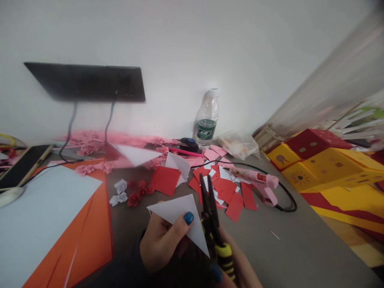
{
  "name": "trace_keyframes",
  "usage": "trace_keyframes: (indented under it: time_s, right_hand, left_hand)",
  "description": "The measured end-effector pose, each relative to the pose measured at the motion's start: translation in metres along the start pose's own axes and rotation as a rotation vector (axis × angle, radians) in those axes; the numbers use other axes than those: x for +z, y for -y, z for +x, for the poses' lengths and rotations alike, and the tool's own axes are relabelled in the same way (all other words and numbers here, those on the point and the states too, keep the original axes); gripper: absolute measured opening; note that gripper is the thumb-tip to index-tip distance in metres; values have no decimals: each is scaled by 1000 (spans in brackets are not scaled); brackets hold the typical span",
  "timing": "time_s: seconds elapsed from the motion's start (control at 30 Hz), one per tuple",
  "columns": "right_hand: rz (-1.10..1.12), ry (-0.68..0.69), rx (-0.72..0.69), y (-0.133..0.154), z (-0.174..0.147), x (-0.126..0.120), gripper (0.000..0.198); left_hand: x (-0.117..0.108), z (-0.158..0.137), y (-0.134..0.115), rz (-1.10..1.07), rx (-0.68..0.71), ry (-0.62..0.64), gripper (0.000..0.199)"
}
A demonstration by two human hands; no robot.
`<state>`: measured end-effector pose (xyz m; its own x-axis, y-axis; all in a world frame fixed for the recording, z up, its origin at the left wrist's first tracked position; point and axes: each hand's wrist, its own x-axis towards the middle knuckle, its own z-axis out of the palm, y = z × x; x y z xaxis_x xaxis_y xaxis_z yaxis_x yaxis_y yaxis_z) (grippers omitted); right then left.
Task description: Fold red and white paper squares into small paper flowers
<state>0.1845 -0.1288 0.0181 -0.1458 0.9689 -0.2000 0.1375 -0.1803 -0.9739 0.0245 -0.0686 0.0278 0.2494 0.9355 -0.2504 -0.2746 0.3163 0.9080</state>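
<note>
My left hand (163, 242) is closed on a folded white paper triangle (180, 210), with the thumb, its nail painted blue, pressed on top. To the right of the paper, my right hand (237, 260) grips black-and-yellow scissors (211, 204), blades pointing up and slightly apart. The blades stand beside the triangle's right edge. Part of the right hand is out of frame and blurred. Beyond the hands lie a red paper square (165, 180), small red paper flowers (135, 196) and white paper flowers (120, 192).
Loose red paper pieces (234, 206) and a pink glue gun (258, 180) with a black cord lie at right. A water bottle (207, 120) stands by the wall. At left are white sheets (45, 208), orange paper (93, 228) and a phone (24, 166). Yellow boxes (339, 168) sit far right.
</note>
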Motion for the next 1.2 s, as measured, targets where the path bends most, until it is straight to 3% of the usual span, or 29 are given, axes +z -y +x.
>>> trace_keyframes:
  time_s: [0.07,0.1,0.23,0.43,0.5,0.67,0.8,0.93,1.03,1.1,1.2]
  right_hand:
    - [-20,-62,-7,-2,2,-13,53]
    - [-67,-164,-22,-3,4,-21,54]
    - [-236,-471,-22,0,13,-43,58]
    - [-341,-377,-92,23,21,-50,51]
    - [-450,-432,-134,22,26,-52,46]
    - [-920,-613,-253,-8,48,-65,47]
    - [-1074,-662,-286,-36,61,-67,52]
    - [-1053,-702,-330,-42,60,-62,51]
    - [-889,-702,-404,-25,55,-55,37]
    - [-721,-601,-462,-5,53,-46,28]
    - [-447,-318,-473,25,59,-28,24]
  left_hand:
    - [-1,5,-1,56,29,110,54]
    - [-1,8,-1,89,46,136,57]
    - [-1,20,-2,217,84,60,62]
    - [-1,27,-4,221,132,37,56]
    - [-2,27,-3,225,153,35,54]
    - [-4,31,-2,223,171,38,53]
    - [-4,33,-3,149,177,23,42]
    - [-6,34,-4,99,173,19,31]
    - [-7,35,-4,74,171,16,29]
    - [-7,37,-4,67,176,19,29]
    - [-9,39,-2,74,192,19,28]
